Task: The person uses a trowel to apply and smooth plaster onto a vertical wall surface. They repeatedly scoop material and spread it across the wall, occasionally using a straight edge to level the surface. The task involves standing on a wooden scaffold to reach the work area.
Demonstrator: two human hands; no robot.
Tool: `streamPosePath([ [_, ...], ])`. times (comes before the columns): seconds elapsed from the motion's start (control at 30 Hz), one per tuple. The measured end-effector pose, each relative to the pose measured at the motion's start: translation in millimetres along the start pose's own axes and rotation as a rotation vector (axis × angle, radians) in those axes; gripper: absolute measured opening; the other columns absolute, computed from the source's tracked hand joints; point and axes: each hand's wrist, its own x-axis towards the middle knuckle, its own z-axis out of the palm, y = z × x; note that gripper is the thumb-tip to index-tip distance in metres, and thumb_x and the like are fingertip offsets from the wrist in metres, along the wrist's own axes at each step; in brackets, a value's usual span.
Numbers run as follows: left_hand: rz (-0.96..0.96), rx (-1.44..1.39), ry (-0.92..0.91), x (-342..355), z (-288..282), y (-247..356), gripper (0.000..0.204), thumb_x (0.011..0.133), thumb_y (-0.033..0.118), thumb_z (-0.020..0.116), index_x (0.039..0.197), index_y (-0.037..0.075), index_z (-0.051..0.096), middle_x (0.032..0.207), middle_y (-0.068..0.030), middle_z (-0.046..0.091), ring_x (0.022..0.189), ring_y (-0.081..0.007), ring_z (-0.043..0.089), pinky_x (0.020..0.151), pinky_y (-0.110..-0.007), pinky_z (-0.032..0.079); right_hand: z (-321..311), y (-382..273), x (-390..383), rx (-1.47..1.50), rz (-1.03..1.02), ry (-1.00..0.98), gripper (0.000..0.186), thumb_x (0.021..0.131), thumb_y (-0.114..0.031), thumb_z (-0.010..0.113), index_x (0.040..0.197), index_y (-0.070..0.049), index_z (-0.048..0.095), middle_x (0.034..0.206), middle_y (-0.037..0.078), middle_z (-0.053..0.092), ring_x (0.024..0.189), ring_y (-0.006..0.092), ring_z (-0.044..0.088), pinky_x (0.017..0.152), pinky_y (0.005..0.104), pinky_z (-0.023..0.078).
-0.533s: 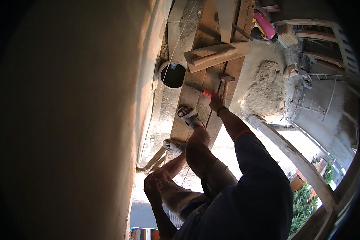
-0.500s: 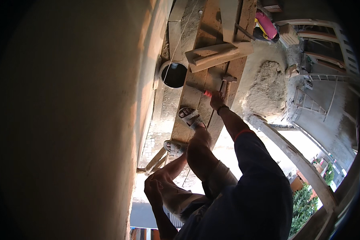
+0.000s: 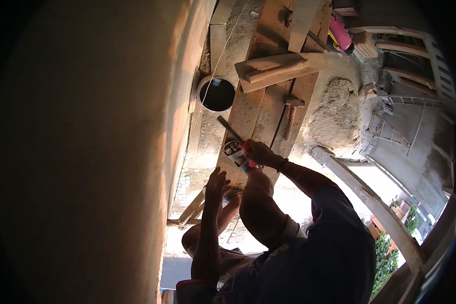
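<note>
1. A red-handled tool with a straight, dark, metal-looking bar (image 3: 230, 129) was found in the right hand (image 3: 260, 153), above the brown wooden plank platform (image 3: 248, 110).
2. The right-hand grip was noted closed around the red handle; the bar was left projecting forward and to the left.
3. The left hand (image 3: 216, 183) was observed apart from the tool, with fingers loosely spread; nothing was seen held in it.
4. The tool was judged stiff, moderately heavy for its size and not fragile. Slipperiness could not be established. The handle was considered the proper place of hold, the bar's free end being best avoided.
5. Counted: hands, two; red-handled tool, one; hammer with dark head and wooden handle (image 3: 291, 121), one, laid unheld on the planks.
6. Also counted: broad tan wooden board (image 3: 313, 62), one; narrower wooden bar lying along it (image 3: 277, 71), one; round dark opening with pale rim (image 3: 218, 96), one.
</note>
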Motion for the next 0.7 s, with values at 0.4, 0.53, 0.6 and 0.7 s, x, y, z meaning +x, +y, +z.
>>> streamPosePath([
  [0.4,0.18,-0.187,0.291,55.5,11.6,-7.6,0.02,0.089,0.025,0.049,0.087,0.005,0.05,0.057,-0.0021,0.046,0.048,-0.0162,0.053,0.046,-0.031,0.047,-30.9,136.9,29.7,-0.245,0.356,0.651,0.058,0.08,-0.025,0.061,0.132,-0.009,0.04,0.121,0.022,0.052,0.114,0.0352,0.05,0.093,0.0452,0.042],
  [0.53,0.048,0.054,0.24,4.0,-25.7,18.8,0.014,0.086,0.019,0.054,0.082,0.006,0.05,0.057,-0.0031,0.05,0.044,-0.0153,0.051,0.041,-0.029,0.044,-77.7,209.2,48.5,-0.118,0.669,0.554,0.071,0.077,-0.036,0.057,0.138,-0.012,0.028,0.133,0.024,0.038,0.118,0.0457,0.041,0.097,0.0498,0.035],
  [0.6,0.091,0.105,0.218,-31.7,-49.4,11.5,0.012,0.083,0.01,0.058,0.088,0.006,0.048,0.061,-0.0044,0.053,0.047,-0.0146,0.052,0.043,-0.028,0.046,-86.9,216.0,63.0,0.092,0.637,0.598,0.064,0.083,-0.05,0.049,0.133,-0.01,0.04,0.118,0.026,0.054,0.106,0.0405,0.054,0.09,0.0457,0.043],
  [0.7,0.039,0.126,0.275,-63.8,-63.8,-0.6,0.017,0.081,0.002,0.055,0.093,0.007,0.045,0.067,-0.0045,0.051,0.05,-0.0152,0.053,0.044,-0.03,0.048,-82.9,257.6,65.3,-0.313,0.407,0.631,0.054,0.087,-0.041,0.05,0.129,-0.01,0.043,0.103,0.02,0.062,0.083,0.0336,0.064,0.064,0.042,0.051],
])
